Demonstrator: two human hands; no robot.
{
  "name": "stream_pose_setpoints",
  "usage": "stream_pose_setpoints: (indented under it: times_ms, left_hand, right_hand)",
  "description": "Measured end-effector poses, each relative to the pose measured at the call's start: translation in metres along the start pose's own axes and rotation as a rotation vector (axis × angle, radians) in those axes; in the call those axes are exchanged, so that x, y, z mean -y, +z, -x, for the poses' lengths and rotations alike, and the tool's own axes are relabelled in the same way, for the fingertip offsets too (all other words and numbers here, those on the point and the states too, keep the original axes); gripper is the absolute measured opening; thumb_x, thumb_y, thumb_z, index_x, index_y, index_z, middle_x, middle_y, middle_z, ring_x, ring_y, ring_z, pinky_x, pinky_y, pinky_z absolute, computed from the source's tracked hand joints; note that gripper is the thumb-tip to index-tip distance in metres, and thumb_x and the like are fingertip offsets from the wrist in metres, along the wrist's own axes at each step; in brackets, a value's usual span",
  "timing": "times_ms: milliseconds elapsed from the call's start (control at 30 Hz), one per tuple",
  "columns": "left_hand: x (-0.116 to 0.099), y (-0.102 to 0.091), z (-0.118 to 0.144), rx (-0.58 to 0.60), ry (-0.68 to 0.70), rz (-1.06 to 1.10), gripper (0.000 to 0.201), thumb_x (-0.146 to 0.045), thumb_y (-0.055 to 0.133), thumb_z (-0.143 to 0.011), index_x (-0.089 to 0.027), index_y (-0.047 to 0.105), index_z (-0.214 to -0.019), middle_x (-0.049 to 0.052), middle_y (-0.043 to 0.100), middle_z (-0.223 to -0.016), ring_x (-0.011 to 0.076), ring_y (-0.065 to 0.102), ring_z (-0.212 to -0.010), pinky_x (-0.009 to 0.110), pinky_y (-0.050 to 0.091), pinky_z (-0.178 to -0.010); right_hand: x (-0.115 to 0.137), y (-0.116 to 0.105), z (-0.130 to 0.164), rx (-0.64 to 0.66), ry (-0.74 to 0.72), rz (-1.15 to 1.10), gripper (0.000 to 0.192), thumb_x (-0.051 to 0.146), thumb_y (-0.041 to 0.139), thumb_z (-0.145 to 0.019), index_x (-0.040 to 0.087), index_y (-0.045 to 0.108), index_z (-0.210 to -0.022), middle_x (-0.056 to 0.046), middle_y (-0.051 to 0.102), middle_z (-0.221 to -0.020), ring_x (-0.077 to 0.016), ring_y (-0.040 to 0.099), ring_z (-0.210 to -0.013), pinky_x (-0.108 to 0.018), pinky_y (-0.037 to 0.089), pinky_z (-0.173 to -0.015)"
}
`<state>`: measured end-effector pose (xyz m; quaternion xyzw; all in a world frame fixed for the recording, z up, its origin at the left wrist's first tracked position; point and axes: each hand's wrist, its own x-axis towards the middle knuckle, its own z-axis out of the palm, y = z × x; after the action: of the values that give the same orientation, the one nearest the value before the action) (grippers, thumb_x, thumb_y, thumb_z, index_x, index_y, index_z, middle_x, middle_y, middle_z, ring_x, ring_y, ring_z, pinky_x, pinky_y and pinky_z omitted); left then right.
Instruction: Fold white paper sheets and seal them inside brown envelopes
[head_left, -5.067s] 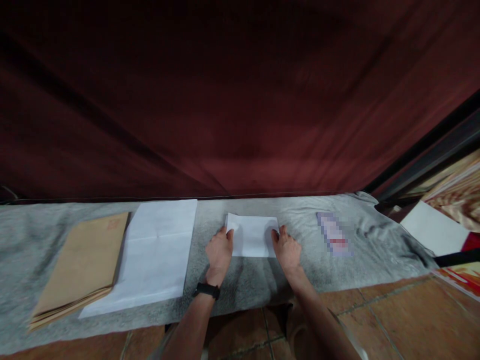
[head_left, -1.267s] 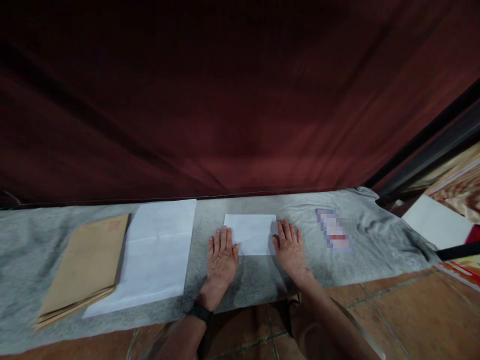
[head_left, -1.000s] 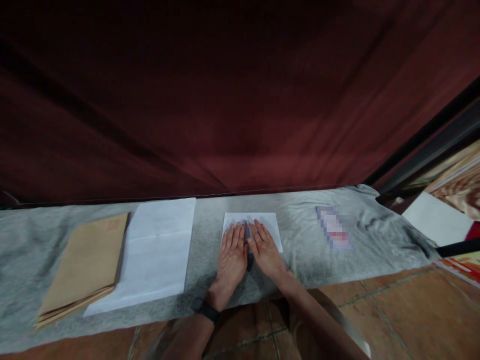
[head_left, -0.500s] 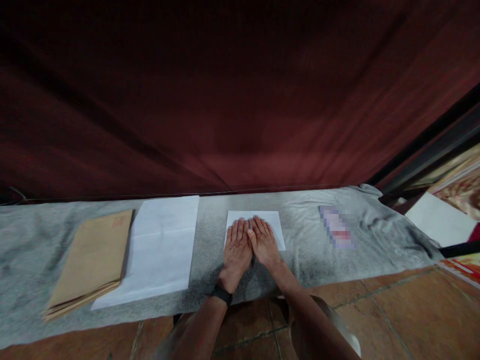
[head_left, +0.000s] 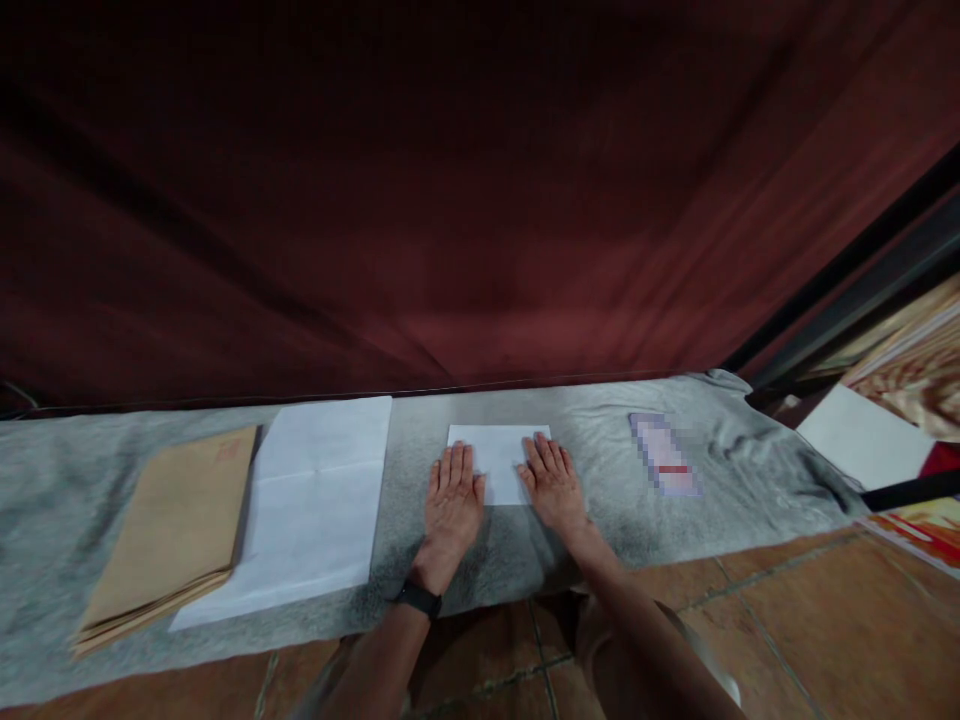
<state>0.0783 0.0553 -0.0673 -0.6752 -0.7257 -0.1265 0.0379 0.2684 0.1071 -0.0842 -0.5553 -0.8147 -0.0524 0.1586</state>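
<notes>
A small white sheet of paper (head_left: 501, 465), perhaps folded, lies flat on the grey cloth (head_left: 409, 500) in front of me. My left hand (head_left: 454, 495) rests palm down over its left edge, fingers stretched out. Over the right edge lies my right hand (head_left: 555, 485), also flat with the fingers apart. A strip of the paper shows between the two hands; its side edges are partly hidden under them. Neither hand grips anything.
To the left are large white sheets (head_left: 319, 500), partly under a stack of brown envelopes (head_left: 169, 520). A blurred purple item (head_left: 667, 455) lies at the right. Behind the cloth hangs a dark red curtain (head_left: 480, 250). Black bars (head_left: 847, 270) and papers (head_left: 866, 435) stand far right.
My hands, side by side on the middle of the paper before, have slid apart to its left and right edges. The view has shifted slightly.
</notes>
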Motion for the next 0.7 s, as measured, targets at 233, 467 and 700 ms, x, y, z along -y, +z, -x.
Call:
stream_pose_setpoints:
  times_ms: [233,467,700]
  left_hand:
    - [0.009,-0.017,-0.004,0.047,-0.088,0.029,0.050,-0.025,0.039,-0.099,-0.005,0.049,-0.144,0.020,0.047,-0.153,0.0314,0.045,-0.141,0.048,0.037,-0.115]
    - [0.016,-0.031,-0.014,0.072,-0.167,0.235,0.051,-0.021,0.052,-0.093,-0.010,0.051,-0.142,0.018,0.055,-0.145,0.0285,0.054,-0.131,0.040,0.041,-0.111]
    - [0.017,-0.037,-0.022,0.084,-0.361,0.483,0.054,-0.017,0.058,-0.086,-0.015,0.052,-0.140,0.013,0.065,-0.122,0.0245,0.064,-0.111,0.034,0.049,-0.099]
  right_hand:
    - [-0.021,-0.006,0.003,0.022,0.079,0.021,0.055,0.042,0.040,-0.104,0.018,0.042,-0.153,-0.014,0.044,-0.156,-0.0328,0.039,-0.143,-0.053,0.028,-0.116]
    - [-0.018,-0.017,-0.005,0.111,0.169,-0.079,0.051,0.028,0.044,-0.100,0.008,0.047,-0.147,-0.016,0.049,-0.152,-0.0287,0.044,-0.138,-0.045,0.030,-0.115]
    - [-0.012,-0.033,-0.017,0.162,0.309,-0.149,0.049,0.023,0.044,-0.097,0.009,0.049,-0.143,-0.018,0.063,-0.132,-0.0273,0.060,-0.118,-0.037,0.044,-0.099]
